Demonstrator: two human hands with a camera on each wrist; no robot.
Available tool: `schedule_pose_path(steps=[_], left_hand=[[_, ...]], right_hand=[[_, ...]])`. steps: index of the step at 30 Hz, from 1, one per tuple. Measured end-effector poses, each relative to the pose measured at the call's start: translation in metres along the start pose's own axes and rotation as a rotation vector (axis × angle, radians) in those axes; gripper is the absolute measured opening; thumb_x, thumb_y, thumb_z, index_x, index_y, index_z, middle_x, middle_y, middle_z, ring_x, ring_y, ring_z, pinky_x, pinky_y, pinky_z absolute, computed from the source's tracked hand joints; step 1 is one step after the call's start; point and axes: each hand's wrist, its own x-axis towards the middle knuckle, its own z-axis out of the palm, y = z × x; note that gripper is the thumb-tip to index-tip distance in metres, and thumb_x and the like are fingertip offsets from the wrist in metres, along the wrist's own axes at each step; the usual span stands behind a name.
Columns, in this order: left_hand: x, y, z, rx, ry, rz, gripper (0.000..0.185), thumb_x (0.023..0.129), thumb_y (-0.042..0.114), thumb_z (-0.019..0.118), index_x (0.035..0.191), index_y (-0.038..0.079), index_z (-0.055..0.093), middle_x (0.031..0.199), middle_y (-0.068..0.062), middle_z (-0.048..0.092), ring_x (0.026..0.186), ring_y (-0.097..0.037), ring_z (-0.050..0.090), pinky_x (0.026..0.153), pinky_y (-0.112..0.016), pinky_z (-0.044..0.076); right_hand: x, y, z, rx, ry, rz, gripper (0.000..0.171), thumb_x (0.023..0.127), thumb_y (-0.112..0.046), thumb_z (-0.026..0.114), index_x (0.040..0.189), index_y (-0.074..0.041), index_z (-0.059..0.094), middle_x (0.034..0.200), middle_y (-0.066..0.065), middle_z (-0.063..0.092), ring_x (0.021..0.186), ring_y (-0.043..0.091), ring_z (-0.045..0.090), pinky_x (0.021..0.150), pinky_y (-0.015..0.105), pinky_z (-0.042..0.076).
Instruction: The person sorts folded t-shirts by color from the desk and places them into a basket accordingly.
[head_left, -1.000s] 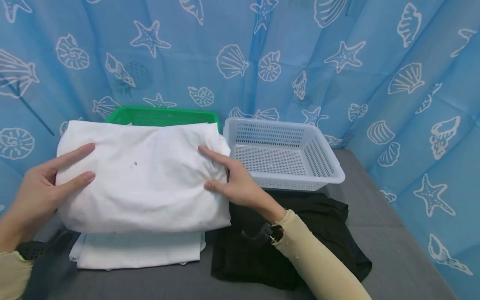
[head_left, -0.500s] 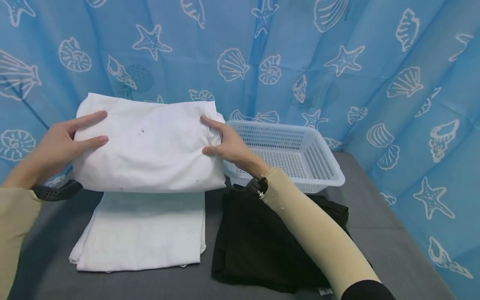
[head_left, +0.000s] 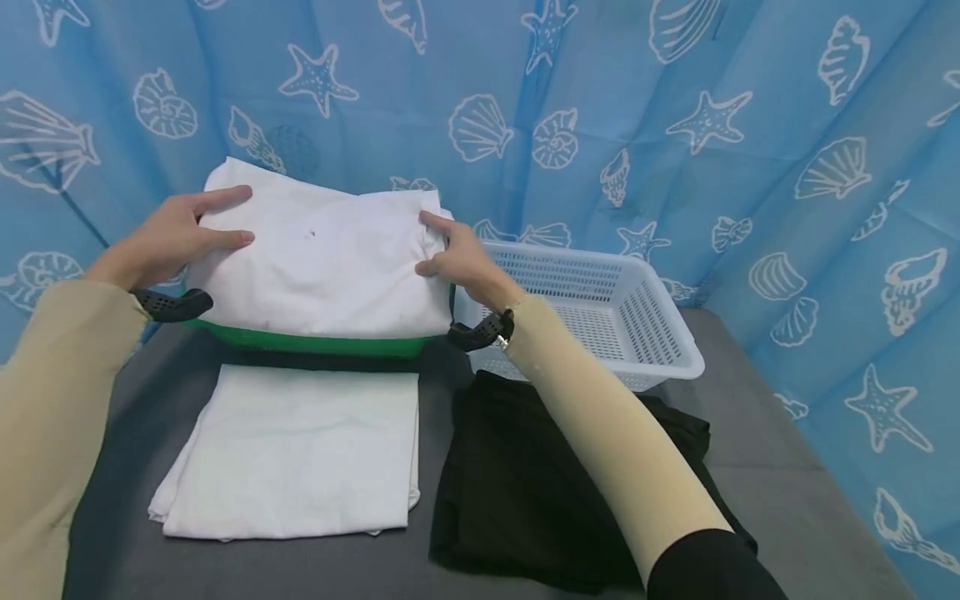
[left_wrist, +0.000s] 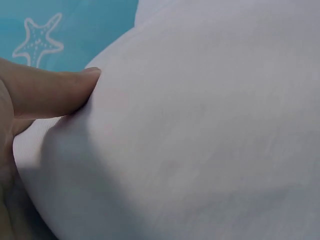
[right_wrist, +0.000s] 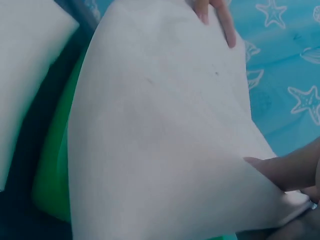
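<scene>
In the upper left of the head view, a folded white cloth [head_left: 322, 258] lies over the green basket [head_left: 315, 342], of which only the near rim shows as a strip under the cloth's lower edge. The left hand [head_left: 176, 235] grips the cloth's left edge, index finger and thumb lying on top of it and the other fingers out of sight beneath. The right hand [head_left: 459, 258] grasps the right edge in the same way, thumb and forefinger on the fabric. The left wrist view fills with white cloth [left_wrist: 200, 130] and one fingertip pressed into it at the left of the frame. The right wrist view shows the cloth [right_wrist: 160, 130] spread over the green basket [right_wrist: 52, 165], with a finger on it at lower right and the other hand's fingers at the top edge.

Just right of the green basket stands a white perforated basket [head_left: 600, 300]. In the lower left of the frame a second folded white cloth [head_left: 292, 450] lies flat on the grey surface [head_left: 787, 492]; beside it, lower centre, a black garment [head_left: 525, 492] sits partly under the right forearm. A blue curtain [head_left: 675, 125] printed with white shells and starfish fills the background. No writing or label is readable anywhere.
</scene>
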Motion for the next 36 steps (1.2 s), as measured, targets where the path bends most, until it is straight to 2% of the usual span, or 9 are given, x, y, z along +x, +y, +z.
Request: schedule_pose_path(steps=[7,14,16,20,23,25,29,32,36], left_hand=[[0.012,0.006,-0.003,-0.003,0.029,0.012,0.082,0.097,0.032,0.063,0.158,0.03,0.009,0.163,0.003,-0.006,0.146,-0.023,-0.016,0.112,-0.061,0.007],[0.018,0.005,-0.009,0.031,0.054,-0.032,0.084,0.097,0.032,0.064,0.158,0.03,0.007,0.163,-0.002,-0.009,0.145,-0.032,-0.016,0.108,-0.067,0.007],[0.02,0.003,-0.01,0.054,0.035,-0.049,0.086,0.097,0.032,0.063,0.158,0.027,0.002,0.163,-0.004,-0.011,0.145,-0.036,-0.013,0.108,-0.068,0.008],[0.019,-0.004,-0.009,0.089,-0.017,-0.071,0.086,0.1,0.035,0.057,0.157,0.022,-0.006,0.162,-0.01,-0.014,0.143,-0.047,-0.003,0.106,-0.07,0.012],[0.01,-0.007,-0.002,0.105,-0.006,-0.065,0.08,0.102,0.038,0.05,0.158,0.017,-0.003,0.161,-0.019,-0.009,0.14,-0.053,0.006,0.102,-0.072,0.019],[0.0,-0.006,0.009,0.124,0.058,-0.039,0.075,0.103,0.04,0.048,0.159,0.014,0.005,0.161,-0.023,-0.002,0.14,-0.053,0.012,0.1,-0.072,0.023],[-0.032,0.003,0.041,0.116,0.25,0.089,0.06,0.104,0.029,0.047,0.156,0.006,0.027,0.158,-0.023,0.017,0.139,-0.049,0.022,0.1,-0.07,0.029],[-0.062,0.012,0.068,0.105,0.409,0.156,0.051,0.103,0.022,0.049,0.15,0.006,0.039,0.154,-0.018,0.03,0.135,-0.043,0.033,0.101,-0.065,0.033],[-0.095,0.019,0.096,0.097,0.51,0.168,0.044,0.102,0.021,0.052,0.146,0.013,0.049,0.147,-0.01,0.043,0.126,-0.035,0.046,0.1,-0.057,0.04]], right_hand=[[0.008,0.005,-0.002,0.034,0.0,-0.021,0.084,0.084,0.008,0.071,0.153,-0.026,0.037,0.158,-0.001,0.028,0.14,0.019,0.032,0.102,0.034,0.042],[0.013,0.007,0.005,0.063,-0.019,-0.064,0.081,0.085,0.009,0.069,0.153,-0.023,0.038,0.157,-0.001,0.03,0.138,0.016,0.034,0.098,0.033,0.044],[0.014,0.008,0.008,-0.089,-0.023,-0.069,0.079,0.084,0.007,0.069,0.152,-0.018,0.04,0.155,0.004,0.034,0.13,0.019,0.042,0.089,0.031,0.049],[0.011,0.007,0.015,-0.586,-0.083,-0.085,0.07,0.084,-0.001,0.065,0.15,-0.011,0.044,0.152,0.013,0.038,0.123,0.029,0.046,0.072,0.031,0.047],[0.0,0.005,0.019,-0.837,-0.123,-0.115,0.062,0.089,-0.008,0.061,0.149,-0.012,0.045,0.153,0.013,0.036,0.134,0.033,0.037,0.089,0.038,0.046],[-0.011,0.004,0.019,-0.886,-0.104,-0.148,0.056,0.092,-0.013,0.06,0.147,-0.012,0.048,0.154,0.013,0.035,0.14,0.033,0.029,0.104,0.045,0.038],[-0.042,0.003,0.017,-0.783,0.024,-0.234,0.044,0.096,-0.017,0.06,0.14,-0.008,0.056,0.151,0.016,0.038,0.141,0.032,0.027,0.114,0.047,0.023],[-0.07,0.003,0.015,-0.607,0.135,-0.308,0.038,0.096,-0.015,0.061,0.133,-0.005,0.061,0.144,0.016,0.046,0.137,0.029,0.034,0.112,0.044,0.027],[-0.104,0.007,0.015,-0.342,0.226,-0.374,0.032,0.095,-0.011,0.062,0.126,-0.005,0.066,0.128,0.012,0.056,0.119,0.026,0.05,0.098,0.041,0.045]])
